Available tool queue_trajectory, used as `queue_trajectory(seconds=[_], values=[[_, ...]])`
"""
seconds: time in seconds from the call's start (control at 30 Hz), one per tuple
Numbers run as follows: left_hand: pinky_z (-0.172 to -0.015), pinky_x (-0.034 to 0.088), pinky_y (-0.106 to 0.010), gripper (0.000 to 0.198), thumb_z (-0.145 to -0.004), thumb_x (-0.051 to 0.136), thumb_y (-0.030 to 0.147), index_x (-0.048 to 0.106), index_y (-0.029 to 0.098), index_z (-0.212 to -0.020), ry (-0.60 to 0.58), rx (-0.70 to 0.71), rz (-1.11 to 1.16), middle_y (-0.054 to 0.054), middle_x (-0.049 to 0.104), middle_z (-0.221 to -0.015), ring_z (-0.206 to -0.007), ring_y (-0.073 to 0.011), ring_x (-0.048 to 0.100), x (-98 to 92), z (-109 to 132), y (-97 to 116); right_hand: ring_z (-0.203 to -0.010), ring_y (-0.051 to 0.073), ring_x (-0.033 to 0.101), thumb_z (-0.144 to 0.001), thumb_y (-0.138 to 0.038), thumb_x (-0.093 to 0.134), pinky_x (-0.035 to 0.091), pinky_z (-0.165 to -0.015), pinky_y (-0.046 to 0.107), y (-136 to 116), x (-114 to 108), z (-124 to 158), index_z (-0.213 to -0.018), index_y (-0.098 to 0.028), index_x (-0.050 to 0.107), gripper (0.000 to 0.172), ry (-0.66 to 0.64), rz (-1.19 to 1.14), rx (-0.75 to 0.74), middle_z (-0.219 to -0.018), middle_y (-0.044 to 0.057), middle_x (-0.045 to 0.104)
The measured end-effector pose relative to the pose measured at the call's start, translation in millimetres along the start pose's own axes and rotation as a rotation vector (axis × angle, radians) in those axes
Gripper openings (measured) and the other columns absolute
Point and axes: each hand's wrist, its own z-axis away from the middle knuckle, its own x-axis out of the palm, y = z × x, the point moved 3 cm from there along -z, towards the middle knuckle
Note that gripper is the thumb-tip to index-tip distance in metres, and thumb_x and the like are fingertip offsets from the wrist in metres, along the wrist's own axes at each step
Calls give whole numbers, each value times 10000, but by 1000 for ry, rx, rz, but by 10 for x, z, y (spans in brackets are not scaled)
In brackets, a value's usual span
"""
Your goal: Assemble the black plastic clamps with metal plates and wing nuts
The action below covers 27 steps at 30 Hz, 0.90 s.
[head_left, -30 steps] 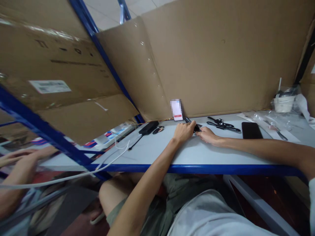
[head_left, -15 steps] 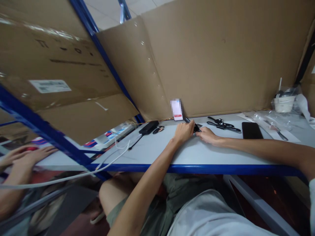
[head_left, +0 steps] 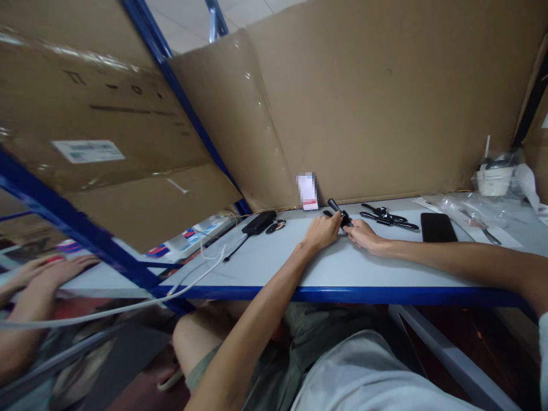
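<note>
A black spokeshave (head_left: 333, 204) is gripped between my two hands above the white tabletop, one of its handles slanting up and back. My left hand (head_left: 323, 230) is closed around its left part. From the right, my right hand (head_left: 363, 235) pinches the other side, and the fingers hide much of the tool's middle. To the right of my hands lie similar black spokeshaves (head_left: 389, 221), close together on the table.
A phone (head_left: 308, 193) leans against the cardboard at the back. To the left are a black adapter (head_left: 259, 222), a small dark item (head_left: 275, 226) and a white cable (head_left: 201, 278). On the right are a dark phone (head_left: 438, 227), plastic bags and a cup (head_left: 495, 180). Another person's hands (head_left: 51, 271) are far left.
The spokeshave has turned in my hands, its handle now pointing more steeply up. Both hands keep their hold and have shifted only slightly.
</note>
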Motion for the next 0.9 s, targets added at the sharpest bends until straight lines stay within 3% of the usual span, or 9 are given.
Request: queue_trajectory(seconds=[0.33,0.5,0.67,0.9], values=[[-739,424,-359,384,-1044,291,314,601,145,-1196,-40,60,-141,-184,746,-905,-838,-305,716,3,22,-17,-371,90,362,-913,-106,544,241,-365,224,19,3,-22,-654,-203,450,293,-14,-17,-25,-466,-49,439],[-679,384,-319,393,-1046,297,348,646,169,-1062,42,-33,34,-135,743,-866,-786,-252,695,-2,-7,41,-377,92,378,-942,-153,544,263,-378,232,31,4,-44,-676,-203,454,285,-11,17,-30,-492,-40,468],[-658,371,-288,438,-1043,294,345,665,172,-886,66,-34,236,-101,732,-839,-752,-202,657,6,-42,46,-382,101,376,-946,-169,533,269,-382,238,39,12,-50,-695,-206,449,267,-26,39,-30,-487,-39,461],[-713,417,-350,411,-1040,294,370,637,169,-1145,8,55,-120,-163,751,-923,-815,-291,706,-48,31,31,-388,99,374,-938,-158,514,264,-381,238,30,5,-35,-670,-205,440,282,-14,30,-25,-484,-39,449]])
